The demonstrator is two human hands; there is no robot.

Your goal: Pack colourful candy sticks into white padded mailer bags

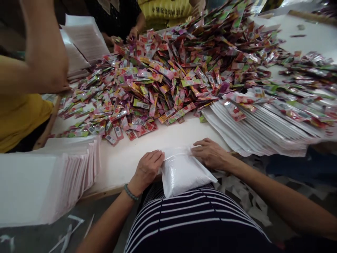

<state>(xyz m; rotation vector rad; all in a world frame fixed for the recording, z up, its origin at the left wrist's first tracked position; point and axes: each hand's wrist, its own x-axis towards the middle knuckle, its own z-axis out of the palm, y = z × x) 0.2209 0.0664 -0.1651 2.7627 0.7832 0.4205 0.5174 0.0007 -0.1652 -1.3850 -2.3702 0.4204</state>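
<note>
A plump white plastic mailer bag (181,172) rests between my two hands, against my striped shirt at the table's front edge. My left hand (150,165), with a beaded bracelet at the wrist, grips the bag's upper left corner with its fingers pressed together. At the upper right corner, my right hand (209,153) holds the bag's top edge between thumb and fingers. The bag's top edge lies flat on the white table (116,172). Beyond it spreads a large heap of small colourful sachets (168,80).
White mailers are stacked at the left (28,182), and a fanned stack (258,123) lies at the right under sachets. More mailers (86,38) stand at the back left. A person's arm (44,56) reaches in from the left; another person's hand (133,33) touches the heap's far side.
</note>
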